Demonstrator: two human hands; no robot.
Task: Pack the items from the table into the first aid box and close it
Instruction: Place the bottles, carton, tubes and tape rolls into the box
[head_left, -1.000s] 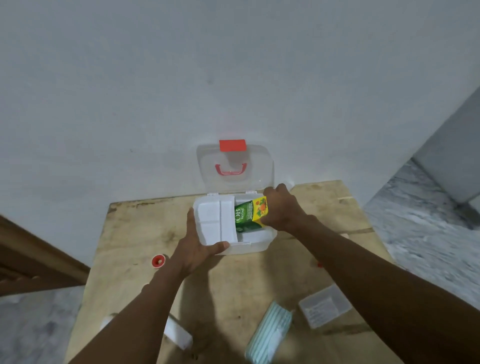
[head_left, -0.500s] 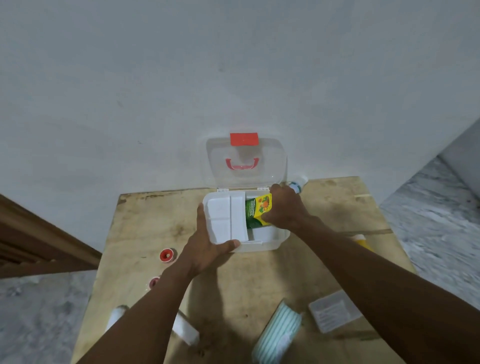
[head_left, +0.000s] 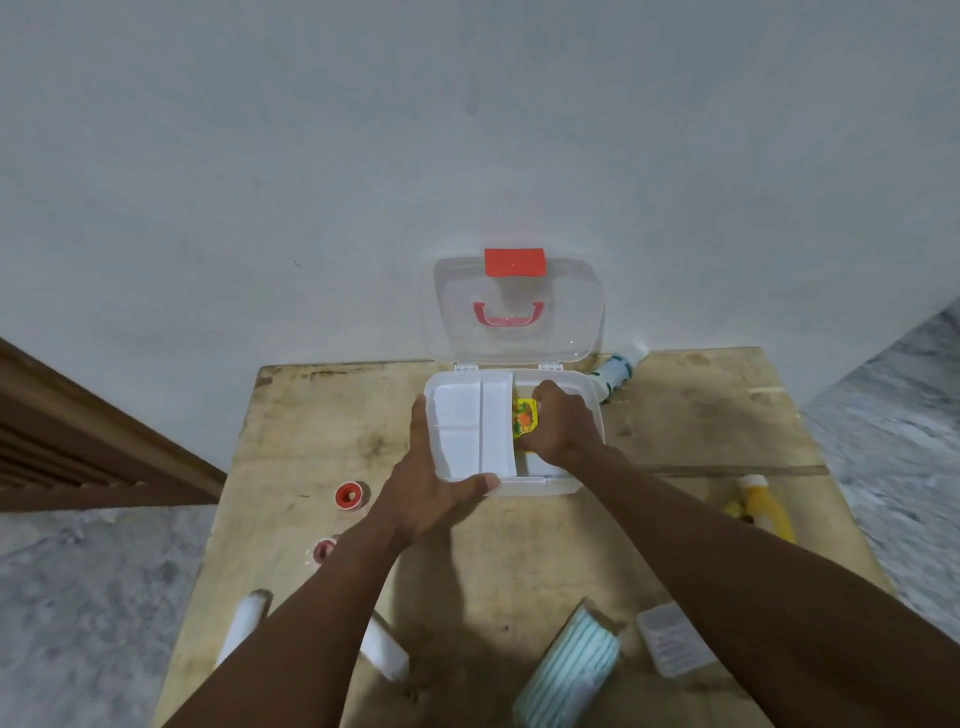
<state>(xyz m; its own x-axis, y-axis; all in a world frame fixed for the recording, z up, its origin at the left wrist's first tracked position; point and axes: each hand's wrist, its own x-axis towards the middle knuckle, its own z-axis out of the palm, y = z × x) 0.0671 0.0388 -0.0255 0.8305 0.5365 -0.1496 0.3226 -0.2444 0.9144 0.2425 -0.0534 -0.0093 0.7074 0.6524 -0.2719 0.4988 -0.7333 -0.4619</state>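
Right hand (head_left: 563, 426) fingers clench packet (head_left: 525, 420), pressing it into box (head_left: 587, 387); tray (head_left: 467, 426) lies just left of them. Left hand (head_left: 426, 493) fingers grip the box corner. Risk: packet jams upright against tray, blocking lid (head_left: 519, 312).

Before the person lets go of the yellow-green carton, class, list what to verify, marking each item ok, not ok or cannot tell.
1. Lid open, clear of hands: ok.
2. Left hand steadying first aid box: ok.
3. Carton seated below rim: cannot tell; right hand covers it.
4. Everything packed: not ok; striped pack, yellow bottle lie on table.
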